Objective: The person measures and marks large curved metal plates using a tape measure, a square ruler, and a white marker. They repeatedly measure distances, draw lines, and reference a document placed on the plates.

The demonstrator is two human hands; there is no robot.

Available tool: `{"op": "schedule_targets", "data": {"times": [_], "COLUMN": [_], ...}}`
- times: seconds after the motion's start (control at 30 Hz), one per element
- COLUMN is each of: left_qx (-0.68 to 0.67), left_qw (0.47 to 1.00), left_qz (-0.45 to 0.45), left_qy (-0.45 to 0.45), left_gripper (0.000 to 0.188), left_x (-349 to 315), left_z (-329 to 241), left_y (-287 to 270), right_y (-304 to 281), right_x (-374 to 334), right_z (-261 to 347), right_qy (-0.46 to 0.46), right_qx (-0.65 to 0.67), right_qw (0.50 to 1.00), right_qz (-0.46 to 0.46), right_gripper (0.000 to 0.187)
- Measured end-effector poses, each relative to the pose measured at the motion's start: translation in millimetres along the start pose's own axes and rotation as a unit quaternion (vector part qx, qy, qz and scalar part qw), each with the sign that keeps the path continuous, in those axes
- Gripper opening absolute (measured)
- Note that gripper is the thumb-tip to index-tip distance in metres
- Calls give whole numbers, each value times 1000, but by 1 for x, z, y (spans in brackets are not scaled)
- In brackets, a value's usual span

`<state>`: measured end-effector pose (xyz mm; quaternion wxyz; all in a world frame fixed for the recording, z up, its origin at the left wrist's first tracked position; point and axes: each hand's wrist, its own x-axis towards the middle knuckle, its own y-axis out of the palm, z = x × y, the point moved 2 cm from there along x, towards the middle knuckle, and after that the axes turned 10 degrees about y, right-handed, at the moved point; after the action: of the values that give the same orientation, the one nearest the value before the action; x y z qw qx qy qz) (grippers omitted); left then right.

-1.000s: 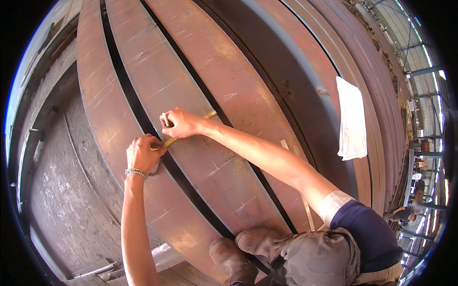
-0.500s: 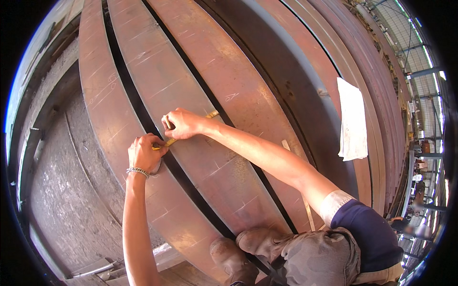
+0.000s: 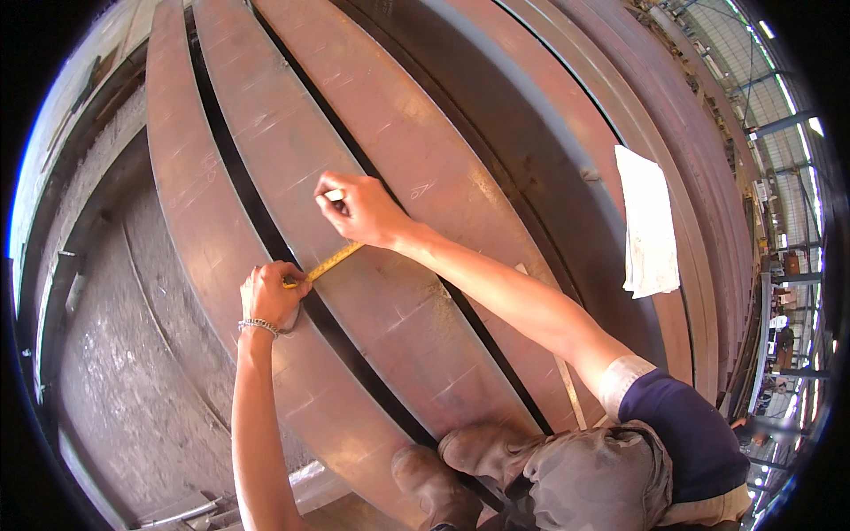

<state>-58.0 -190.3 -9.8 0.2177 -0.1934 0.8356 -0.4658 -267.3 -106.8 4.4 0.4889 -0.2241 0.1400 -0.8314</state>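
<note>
My left hand point(image 3: 271, 296) is closed on the yellow tape measure point(image 3: 335, 258) at the edge of the leftmost steel strip point(image 3: 199, 199). Its blade runs to the upper right, over the dark gap and onto the middle steel strip point(image 3: 398, 296), then passes behind my right wrist. In my closed right hand point(image 3: 365, 211) is a short whitish stick of chalk point(image 3: 335, 195), held above the middle strip, apart from my left hand. Thin pale marks cross the strips. The tape's case is mostly hidden by my left hand.
A folded white paper point(image 3: 649, 226) lies on the strips to the right. A thin pale stick point(image 3: 569, 389) rests near my knee. My boots point(image 3: 434, 482) stand on the strips, which have dark gaps between them. A grey metal surface point(image 3: 142, 354) lies at left.
My right hand has moved up and slightly right, away from my left hand, with the chalk in it. More of the tape blade shows between them. My left hand has barely moved.
</note>
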Motion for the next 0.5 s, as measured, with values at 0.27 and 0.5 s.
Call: {"op": "schedule_targets", "data": {"times": [0.27, 0.5], "left_qx": [-85, -157], "left_qw": [994, 977], "left_qz": [-54, -123], "left_qy": [32, 71], "left_gripper": [30, 63], "left_x": [-11, -16], "left_z": [-24, -94], "left_y": [-1, 14], "right_y": [-107, -180], "right_x": [-61, -111], "right_z": [-20, -18], "right_qy": [191, 225], "right_qx": [27, 82], "right_qw": [974, 946], "right_qz": [-116, -220], "right_gripper": [9, 9]}}
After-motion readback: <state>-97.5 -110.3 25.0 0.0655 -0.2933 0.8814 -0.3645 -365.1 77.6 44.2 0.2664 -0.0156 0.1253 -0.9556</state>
